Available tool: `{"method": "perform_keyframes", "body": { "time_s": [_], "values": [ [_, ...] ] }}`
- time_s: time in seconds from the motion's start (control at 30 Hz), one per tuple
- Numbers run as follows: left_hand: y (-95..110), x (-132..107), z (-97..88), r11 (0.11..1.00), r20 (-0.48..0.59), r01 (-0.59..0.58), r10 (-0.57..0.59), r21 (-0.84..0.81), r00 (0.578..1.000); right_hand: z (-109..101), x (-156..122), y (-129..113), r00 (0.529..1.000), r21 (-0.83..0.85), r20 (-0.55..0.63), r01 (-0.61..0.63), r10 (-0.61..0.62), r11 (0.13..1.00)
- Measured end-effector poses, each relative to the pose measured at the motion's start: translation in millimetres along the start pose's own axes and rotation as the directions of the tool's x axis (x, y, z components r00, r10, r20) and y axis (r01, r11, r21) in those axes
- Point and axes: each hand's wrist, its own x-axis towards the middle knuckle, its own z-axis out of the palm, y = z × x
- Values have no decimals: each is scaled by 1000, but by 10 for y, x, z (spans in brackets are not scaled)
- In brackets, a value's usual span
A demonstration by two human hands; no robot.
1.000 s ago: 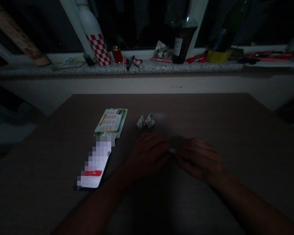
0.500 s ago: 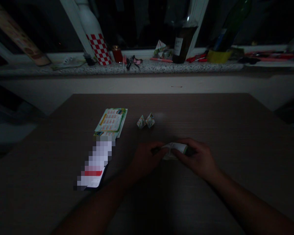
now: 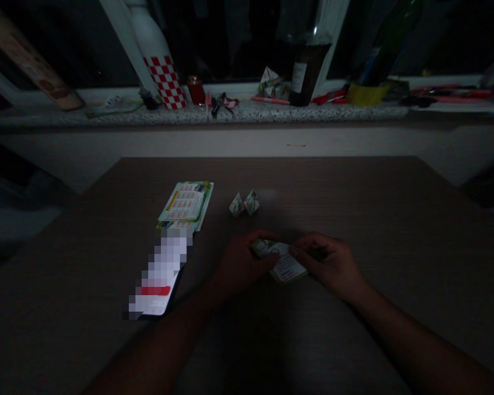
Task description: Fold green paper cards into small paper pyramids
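A small printed paper (image 3: 286,267) lies low over the near middle of the surface (image 3: 354,208), held between the two hands. The left hand (image 3: 241,263) closes on its left, far end with thumb and fingertips pinched over the edge. The right hand (image 3: 333,263) grips its right side, fingers curled down onto it. The sheet tilts so that its lighter printed face slopes toward the near edge. Whether its underside touches the surface cannot be told in the dim light. The far right corner of the paper is covered by the right hand's fingers, and its print is too small and dark to read. Just beyond the hands, slightly left, two small folded paper shapes (image 3: 244,203) stand side by side, touching. Farther left lies a stack of printed sheets (image 3: 186,203), and nearer than it a phone (image 3: 158,280) whose lit screen is blurred out. Both forearms run off the bottom edge. At the far side a windowsill (image 3: 271,112) carries a dark bottle (image 3: 304,71), a red-and-white checked bottle (image 3: 164,79) and small clutter, mostly lost in shadow.
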Motion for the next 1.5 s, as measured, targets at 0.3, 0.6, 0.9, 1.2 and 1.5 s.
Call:
{"method": "perform_keyframes", "body": {
  "time_s": [0.3, 0.6, 0.9, 1.2, 1.5],
  "values": [
    [-60, 5, 61, 980, -145, -57, 29, -192, 989, -4, -7, 16, 991, -85, -67, 113, -119, 990],
    [-68, -70, 41, 760, -90, -413, 520, 501, 849, -20, -13, 22, 894, -304, -77, 401, -442, 864],
    [-9, -85, 38, 457, 124, -645, 750, 612, 650, -24, 1, -67, 709, -377, 27, 660, -705, 650],
    [90, -142, 34, 273, 233, -684, 802, 676, 550, -28, 7, -74, 748, -449, -11, 589, -663, 672],
    [79, -143, -5, 265, 216, -678, 816, 685, 537, -50, 54, -16, 852, -455, -80, 431, -517, 780]
  ]
}}
